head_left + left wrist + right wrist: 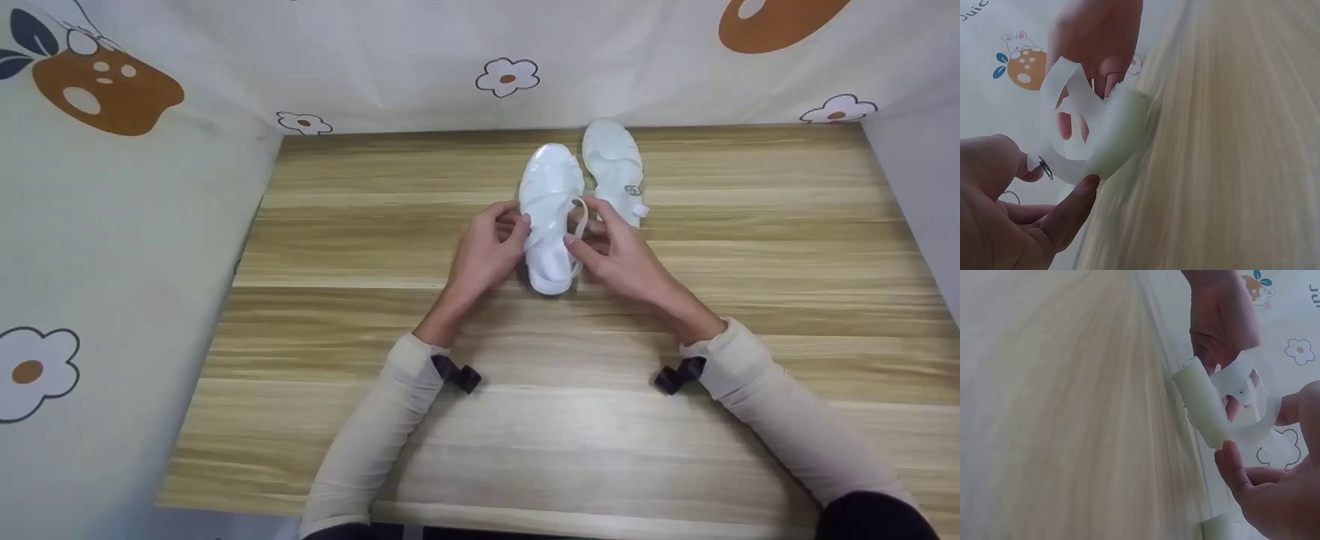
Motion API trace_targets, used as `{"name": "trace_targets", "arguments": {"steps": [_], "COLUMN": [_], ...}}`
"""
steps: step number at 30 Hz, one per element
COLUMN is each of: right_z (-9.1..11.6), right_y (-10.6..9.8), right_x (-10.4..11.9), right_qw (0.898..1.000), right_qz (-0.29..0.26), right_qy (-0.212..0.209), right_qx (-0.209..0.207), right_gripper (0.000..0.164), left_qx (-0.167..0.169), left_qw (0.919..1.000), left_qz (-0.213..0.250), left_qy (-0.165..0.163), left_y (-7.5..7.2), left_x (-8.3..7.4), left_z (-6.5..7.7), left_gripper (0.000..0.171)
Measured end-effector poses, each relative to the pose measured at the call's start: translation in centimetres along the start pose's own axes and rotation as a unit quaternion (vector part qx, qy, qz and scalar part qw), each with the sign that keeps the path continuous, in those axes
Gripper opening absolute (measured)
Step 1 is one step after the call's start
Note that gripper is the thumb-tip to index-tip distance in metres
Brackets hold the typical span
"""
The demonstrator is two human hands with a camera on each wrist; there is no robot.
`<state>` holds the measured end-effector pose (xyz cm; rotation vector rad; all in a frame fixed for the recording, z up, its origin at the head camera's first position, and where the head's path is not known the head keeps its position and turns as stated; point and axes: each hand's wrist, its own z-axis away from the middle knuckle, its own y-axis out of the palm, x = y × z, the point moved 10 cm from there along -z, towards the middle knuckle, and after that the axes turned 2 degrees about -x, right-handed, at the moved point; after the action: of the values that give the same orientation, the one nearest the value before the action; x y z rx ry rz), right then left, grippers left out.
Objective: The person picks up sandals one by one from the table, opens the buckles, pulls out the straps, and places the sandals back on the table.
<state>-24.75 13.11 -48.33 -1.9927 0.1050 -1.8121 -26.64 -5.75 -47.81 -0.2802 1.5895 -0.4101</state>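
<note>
A white sandal [553, 184] with crossed straps is held between both hands, its toe toward the wall. On its left side, my left hand [487, 251] grips the edge with thumb and fingers. At the opposite side, my right hand [626, 259] holds the sandal near its loose ankle strap [582, 219]. In the left wrist view, a small metal buckle [1045, 167] shows by the left fingers. The sole [1203, 402] stands on edge in the right wrist view. A second white sandal [611, 142] lies on the table just right, partly behind the right hand.
The wood-grain table [337, 315] meets a patterned wall cloth [405, 67] at the back, close behind the second sandal. Another cloth-covered wall [135, 225] borders the left, and a pale wall [919, 165] the right. Dark mounts [456, 375] sit on both wrists.
</note>
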Motion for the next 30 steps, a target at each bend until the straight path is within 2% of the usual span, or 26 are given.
{"name": "trace_targets", "arguments": {"steps": [4,8,18,24,30], "right_z": [-0.7,-1.7,-4.5,-6.0,-7.3], "right_y": [0.6,1.0,1.6,1.8,2.2], "right_x": [0.0,0.1,-0.5,-0.7,-0.6], "right_qw": [1.000,1.000,0.999,0.998,0.997], "right_qz": [-0.004,-0.018,-0.038,-0.047,-0.064], "right_qy": [-0.006,-0.008,0.013,0.021,0.020], "right_qx": [-0.003,-0.010,-0.021,-0.034,-0.036], "right_gripper": [0.055,0.057,0.061,0.064,0.064], "left_qx": [-0.016,-0.029,-0.073,-0.096,-0.120], "left_qw": [0.9998,0.9993,0.9943,0.9919,0.9898], "left_qz": [0.009,0.022,0.053,0.043,0.005], "left_qy": [0.000,-0.006,-0.057,-0.072,-0.075], "left_y": [-0.5,-0.8,-1.4,-1.7,-2.4], "left_x": [0.3,0.9,2.9,3.3,3.4], "left_z": [-0.5,-1.1,-3.1,-4.1,-5.0], "left_gripper": [0.043,0.044,0.041,0.041,0.040]}}
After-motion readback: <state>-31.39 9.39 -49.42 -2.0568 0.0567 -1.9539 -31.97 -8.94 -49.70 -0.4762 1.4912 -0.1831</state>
